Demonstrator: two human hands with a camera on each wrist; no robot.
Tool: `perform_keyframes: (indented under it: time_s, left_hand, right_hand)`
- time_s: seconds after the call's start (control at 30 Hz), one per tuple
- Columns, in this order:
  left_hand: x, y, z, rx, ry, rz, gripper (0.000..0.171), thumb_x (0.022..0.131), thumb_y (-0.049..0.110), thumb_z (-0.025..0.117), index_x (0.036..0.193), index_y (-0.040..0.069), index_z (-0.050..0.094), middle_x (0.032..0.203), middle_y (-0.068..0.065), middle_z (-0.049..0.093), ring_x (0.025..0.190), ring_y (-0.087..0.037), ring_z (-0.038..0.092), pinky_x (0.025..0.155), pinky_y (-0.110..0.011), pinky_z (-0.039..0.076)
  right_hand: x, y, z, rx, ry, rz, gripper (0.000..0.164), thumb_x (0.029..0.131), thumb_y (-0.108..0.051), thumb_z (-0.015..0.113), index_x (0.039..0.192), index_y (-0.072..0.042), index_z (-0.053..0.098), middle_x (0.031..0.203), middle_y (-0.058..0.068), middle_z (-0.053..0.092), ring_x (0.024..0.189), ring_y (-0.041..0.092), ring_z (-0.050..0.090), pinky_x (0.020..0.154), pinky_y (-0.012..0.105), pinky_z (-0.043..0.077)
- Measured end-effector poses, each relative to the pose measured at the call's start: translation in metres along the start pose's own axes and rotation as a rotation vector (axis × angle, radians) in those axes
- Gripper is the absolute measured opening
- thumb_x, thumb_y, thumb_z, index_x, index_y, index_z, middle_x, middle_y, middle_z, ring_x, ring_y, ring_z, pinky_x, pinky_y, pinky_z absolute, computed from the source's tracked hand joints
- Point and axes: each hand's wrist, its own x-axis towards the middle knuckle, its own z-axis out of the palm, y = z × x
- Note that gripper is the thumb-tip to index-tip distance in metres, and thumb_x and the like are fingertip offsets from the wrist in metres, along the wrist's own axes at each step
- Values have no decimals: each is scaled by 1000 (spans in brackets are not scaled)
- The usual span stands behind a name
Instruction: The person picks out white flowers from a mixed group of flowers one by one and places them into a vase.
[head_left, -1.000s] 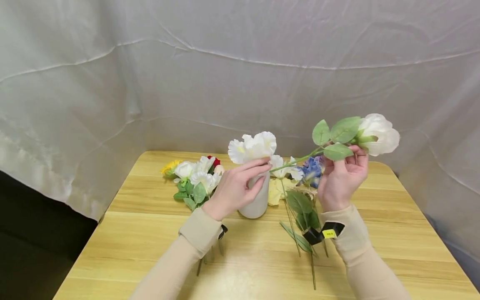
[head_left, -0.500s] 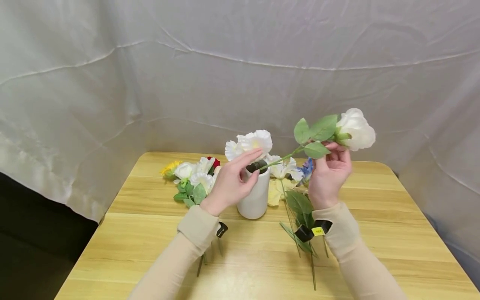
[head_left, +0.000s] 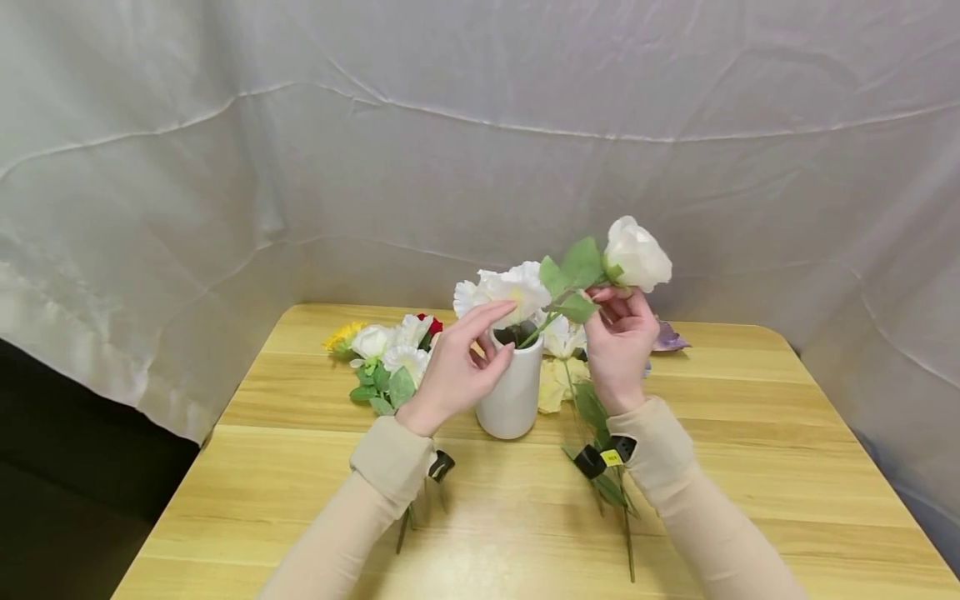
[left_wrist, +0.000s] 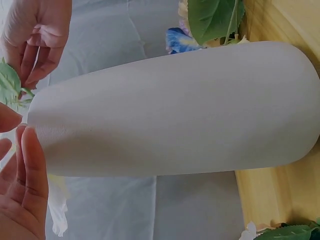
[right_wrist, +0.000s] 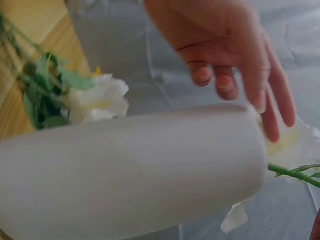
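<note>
My right hand (head_left: 621, 350) pinches an artificial white rose (head_left: 639, 255) just below its bloom. The rose leans right, and its green stem runs down into the mouth of a white vase (head_left: 510, 398). A ruffled white flower (head_left: 521, 287) with a yellow centre stands at the vase's opening. My left hand (head_left: 459, 371) is at the vase's left side, fingers extended at that flower and right by the rim. From the right wrist, the left hand (right_wrist: 235, 55) shows loosely bent fingers over the rim, beside the rose's stem (right_wrist: 295, 174). The lower stem is hidden inside the vase.
Left of the vase lies a bunch of flowers with a yellow bloom (head_left: 342, 336), white blooms (head_left: 407, 360) and a red one. To the right are a pale yellow flower (head_left: 553, 385), a purple petal (head_left: 670, 337) and long leafy stems (head_left: 626, 533). A grey cloth (head_left: 480, 192) hangs behind the wooden table (head_left: 750, 467).
My right hand has moved left with the white rose, bringing its stem into the vase at a steeper angle. My left hand has drawn slightly back from over the vase's mouth.
</note>
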Motion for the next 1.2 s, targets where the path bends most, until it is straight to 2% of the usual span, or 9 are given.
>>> perform_keyframes:
  time_s: [0.1,0.27,0.43,0.53,0.67,0.77,0.97,1.13,1.2]
  left_hand:
    - [0,0,0,-2,0,-20,51,90,3,68,140,10,59,143,-9,59,68,-10,59,58,-21,58]
    - [-1,1,0,2,-5,-24,54,90,2,67,142,9,57,144,-10,58,68,-10,59,58,-21,58]
    - [-3,1,1,-7,-4,-15,54,90,1,67,143,8,56,141,-11,60,68,-10,59,57,-21,58]
    - [-4,1,0,-24,6,-11,54,90,0,67,142,9,57,138,-10,61,67,-11,59,57,-21,58]
    - [-8,0,-2,-44,35,-18,50,89,-2,67,137,10,61,135,-10,63,66,-11,59,55,-22,57]
    - [-14,-2,-6,-53,66,-38,43,89,-2,67,130,9,65,131,-10,65,66,-10,58,54,-23,55]
    - [-28,-8,-14,-53,106,-95,26,89,-4,66,113,6,70,112,-12,69,65,-6,54,53,-20,51]
    - [-41,-17,-22,-29,88,-164,21,89,-5,65,105,7,71,102,-13,70,65,-7,53,54,-16,47]
    - [-47,-20,-26,-2,70,-205,19,90,-2,66,104,9,71,102,-11,70,66,-8,54,55,-16,47]
  right_hand:
    - [-4,4,0,-60,-37,6,25,86,8,70,82,-15,62,83,-9,72,82,6,69,79,18,59]
    - [-12,10,-1,-120,-60,37,27,84,13,69,81,-14,62,81,-11,72,80,2,69,74,16,59]
    - [-19,15,-3,-186,-86,72,12,84,12,71,81,4,62,79,-13,71,78,0,69,71,15,58]
    - [-24,18,-6,-272,-127,93,14,84,10,72,87,14,60,79,-17,69,76,-2,68,69,13,56]
    - [-31,20,-9,-341,-183,119,16,83,10,73,90,16,60,80,-19,65,75,-2,65,70,12,54]
    - [-36,20,-12,-306,-201,143,15,83,12,70,90,16,58,86,-15,63,82,1,64,76,14,56]
    - [-44,19,-23,-260,-206,250,9,89,8,63,94,12,57,95,-9,65,91,6,63,77,15,55]
    - [-52,19,-32,-300,-237,386,11,94,7,60,103,12,57,97,-10,66,93,3,65,82,16,55]
    - [-56,18,-36,-312,-258,458,12,95,5,61,105,8,57,96,-10,66,92,4,65,82,17,55]
